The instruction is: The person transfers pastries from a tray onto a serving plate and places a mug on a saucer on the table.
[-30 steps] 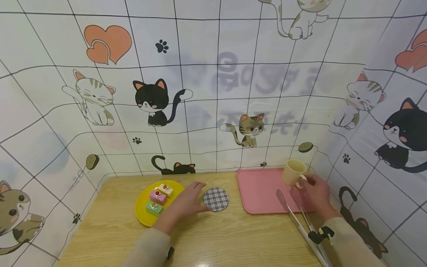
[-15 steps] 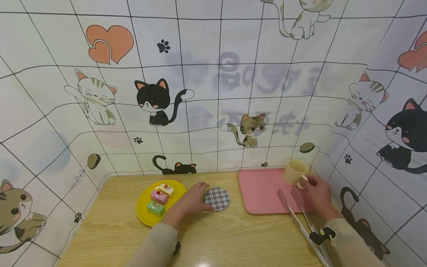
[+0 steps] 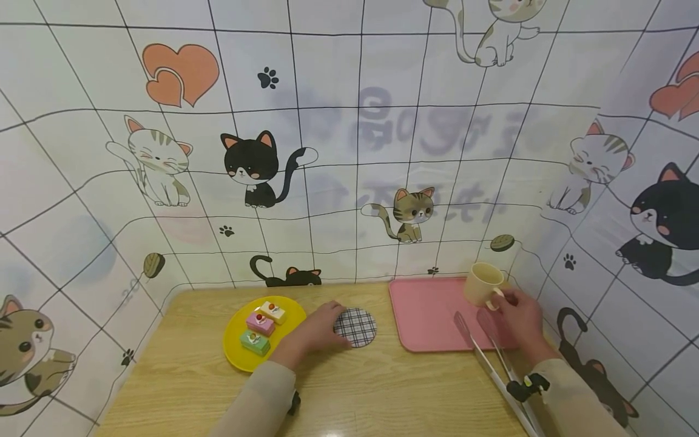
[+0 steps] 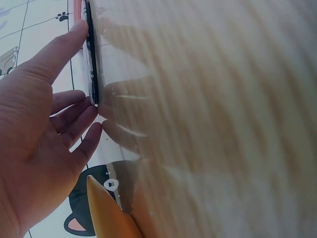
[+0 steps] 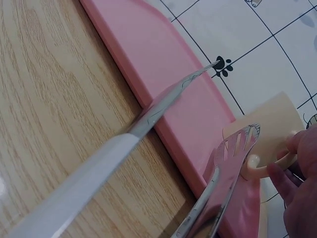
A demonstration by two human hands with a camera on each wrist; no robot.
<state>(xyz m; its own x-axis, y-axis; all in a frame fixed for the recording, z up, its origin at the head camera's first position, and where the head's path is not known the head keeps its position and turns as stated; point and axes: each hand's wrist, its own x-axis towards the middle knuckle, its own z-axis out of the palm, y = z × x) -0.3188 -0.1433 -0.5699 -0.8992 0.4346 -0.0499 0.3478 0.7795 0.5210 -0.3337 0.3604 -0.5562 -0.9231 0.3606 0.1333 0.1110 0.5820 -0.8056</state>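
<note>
In the head view, a round checked coaster (image 3: 357,328) lies flat on the table. My left hand (image 3: 318,328) is at its left side, thumb at the near rim and fingers at the far rim. The left wrist view shows the coaster (image 4: 91,59) edge-on, its rim between thumb and fingertips. My right hand (image 3: 521,317) pinches the handle of a cream mug (image 3: 482,285), which stands upright at the pink tray's (image 3: 423,312) back right corner. Metal tongs (image 3: 496,377) with a slotted head (image 5: 235,146) lie across the tray's front edge, just left of that hand.
A yellow plate (image 3: 235,349) with several toy cake pieces (image 3: 260,323) sits left of my left hand. Behind the wooden table (image 3: 349,388) hangs a cat-patterned cloth (image 3: 327,243), which also runs along both sides.
My left hand has shifted right onto the coaster's left side, and its thumb and fingers have drawn in around the rim. My right hand, the mug and the tongs have stayed put.
</note>
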